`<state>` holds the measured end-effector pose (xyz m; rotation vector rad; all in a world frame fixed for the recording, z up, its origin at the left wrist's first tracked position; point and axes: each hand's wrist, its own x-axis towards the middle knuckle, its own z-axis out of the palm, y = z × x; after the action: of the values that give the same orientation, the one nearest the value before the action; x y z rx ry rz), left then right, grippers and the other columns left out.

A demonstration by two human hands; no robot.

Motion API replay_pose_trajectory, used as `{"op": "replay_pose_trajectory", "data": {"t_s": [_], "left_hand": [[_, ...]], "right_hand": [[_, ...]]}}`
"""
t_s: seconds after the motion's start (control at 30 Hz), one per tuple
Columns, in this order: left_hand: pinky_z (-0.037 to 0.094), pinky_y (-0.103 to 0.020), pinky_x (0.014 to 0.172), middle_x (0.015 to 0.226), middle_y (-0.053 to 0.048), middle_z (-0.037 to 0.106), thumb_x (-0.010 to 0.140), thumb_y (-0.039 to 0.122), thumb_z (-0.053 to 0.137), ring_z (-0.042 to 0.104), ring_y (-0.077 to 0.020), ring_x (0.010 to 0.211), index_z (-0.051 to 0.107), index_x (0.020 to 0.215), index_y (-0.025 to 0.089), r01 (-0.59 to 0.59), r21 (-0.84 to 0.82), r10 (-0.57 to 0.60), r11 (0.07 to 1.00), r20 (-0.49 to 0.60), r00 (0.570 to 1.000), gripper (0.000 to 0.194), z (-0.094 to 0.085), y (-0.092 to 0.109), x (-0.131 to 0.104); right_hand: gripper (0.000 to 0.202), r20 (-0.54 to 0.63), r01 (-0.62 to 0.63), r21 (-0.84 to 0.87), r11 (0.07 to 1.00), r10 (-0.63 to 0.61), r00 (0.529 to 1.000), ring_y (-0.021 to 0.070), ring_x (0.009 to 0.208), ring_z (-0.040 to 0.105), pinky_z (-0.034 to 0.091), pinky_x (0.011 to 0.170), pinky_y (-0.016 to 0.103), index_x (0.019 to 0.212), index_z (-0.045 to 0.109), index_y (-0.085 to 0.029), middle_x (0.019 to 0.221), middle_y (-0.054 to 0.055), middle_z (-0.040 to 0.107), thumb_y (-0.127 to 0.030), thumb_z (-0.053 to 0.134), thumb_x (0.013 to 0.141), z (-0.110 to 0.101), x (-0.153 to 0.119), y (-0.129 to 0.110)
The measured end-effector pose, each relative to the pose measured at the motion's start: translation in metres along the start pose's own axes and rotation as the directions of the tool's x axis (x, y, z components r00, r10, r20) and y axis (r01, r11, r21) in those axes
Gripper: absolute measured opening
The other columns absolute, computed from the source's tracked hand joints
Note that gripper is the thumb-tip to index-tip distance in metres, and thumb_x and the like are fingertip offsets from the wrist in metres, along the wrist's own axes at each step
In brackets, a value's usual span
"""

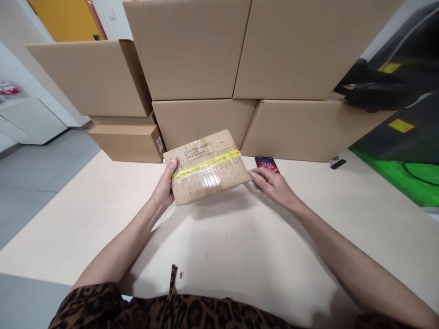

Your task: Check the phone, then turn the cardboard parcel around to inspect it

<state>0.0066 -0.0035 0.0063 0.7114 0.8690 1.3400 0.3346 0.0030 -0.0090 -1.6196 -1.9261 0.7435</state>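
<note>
A small flat cardboard parcel (206, 167) sealed with clear and yellow tape is held above the pale table (240, 256), tilted up on its left side. My left hand (165, 185) grips its left edge, thumb on top. My right hand (272, 185) rests flat by the parcel's right edge with fingers extended, touching or just short of it. A phone (266, 164) with a lit screen lies just behind my right hand.
Large cardboard boxes (240, 50) are stacked along the back of the table, with smaller flat ones (126, 141) at the left. A dark machine with yellow labels (394, 91) and a green surface (404, 176) stand at the right. Grey floor lies to the left.
</note>
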Motion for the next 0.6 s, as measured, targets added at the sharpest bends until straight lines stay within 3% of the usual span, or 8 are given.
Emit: {"op": "replay_pose_trajectory", "data": {"t_s": [0.07,0.1,0.2,0.3,0.4,0.47,0.6], "left_hand": [[0.059,-0.058,0.122,0.134,-0.014,0.083,0.087,0.062,0.084,0.07,-0.0429,0.142,0.07,0.141,0.022,-0.029,0.008,0.029,1.0,0.006,1.0,0.068,0.003,0.0,-0.001],[0.059,-0.057,0.122,0.135,-0.014,0.083,0.087,0.063,0.085,0.069,-0.043,0.143,0.071,0.14,0.022,-0.041,0.014,0.04,0.999,0.01,0.999,0.068,0.005,0.0,-0.002],[0.06,-0.056,0.121,0.137,-0.014,0.082,0.081,0.064,0.09,0.068,-0.0437,0.144,0.072,0.136,0.022,-0.094,0.041,0.093,0.995,0.026,0.995,0.072,0.01,0.001,-0.006],[0.061,-0.053,0.119,0.14,-0.013,0.081,0.074,0.063,0.096,0.068,-0.0433,0.144,0.07,0.139,0.024,-0.208,0.089,0.203,0.974,0.056,0.978,0.08,0.011,0.003,-0.008],[0.061,-0.05,0.118,0.141,-0.011,0.08,0.071,0.062,0.099,0.069,-0.0397,0.143,0.068,0.144,0.026,-0.319,0.159,0.31,0.934,0.08,0.947,0.087,0.008,0.009,-0.006],[0.06,-0.046,0.118,0.141,-0.01,0.08,0.07,0.063,0.1,0.07,-0.0359,0.141,0.068,0.144,0.028,-0.372,0.19,0.357,0.909,0.11,0.928,0.087,0.007,0.013,-0.003],[0.061,-0.045,0.113,0.148,-0.013,0.076,0.077,0.088,0.081,0.071,-0.0341,0.138,0.075,0.133,0.025,-0.351,0.141,0.317,0.926,0.218,0.923,0.084,0.015,0.02,0.003]], "right_hand": [[0.072,-0.028,0.012,0.428,0.904,0.0,1.0,0.0333,0.123,0.074,0.061,0.097,0.047,0.139,0.067,-0.023,0.131,0.014,0.078,-0.08,0.057,0.097,0.004,0.005,-0.011],[0.081,-0.003,0.003,0.553,0.833,-0.002,1.0,0.0332,0.131,0.071,0.061,0.103,0.048,0.146,0.063,-0.026,0.141,0.013,0.076,-0.083,0.067,0.089,0.005,0.008,-0.018],[0.089,0.065,0.001,0.715,0.699,-0.068,0.996,0.0326,0.141,0.067,0.055,0.119,0.051,0.15,0.06,-0.029,0.15,0.011,0.073,-0.069,0.091,0.077,0.009,0.015,-0.044],[0.089,0.095,-0.004,0.801,0.599,-0.12,0.988,0.0346,0.133,0.073,0.061,0.114,0.054,0.146,0.061,-0.026,0.142,0.013,0.077,-0.06,0.096,0.072,0.009,0.021,-0.061],[0.102,0.014,0.131,0.763,0.633,-0.219,0.976,0.0358,0.135,0.072,0.059,0.117,0.059,0.155,0.052,-0.028,0.147,0.014,0.073,-0.05,0.099,0.067,0.007,0.024,-0.056],[0.117,-0.092,0.285,0.667,0.689,-0.304,0.948,0.0377,0.147,0.064,0.053,0.124,0.063,0.165,0.039,-0.031,0.162,0.015,0.062,-0.048,0.1,0.066,0.008,0.028,-0.041],[0.144,-0.33,0.55,0.286,0.784,-0.458,0.825,0.0447,0.167,0.037,0.034,0.135,0.071,0.174,0.014,-0.035,0.181,0.017,0.032,-0.054,0.103,0.062,0.009,0.04,-0.005]]}}
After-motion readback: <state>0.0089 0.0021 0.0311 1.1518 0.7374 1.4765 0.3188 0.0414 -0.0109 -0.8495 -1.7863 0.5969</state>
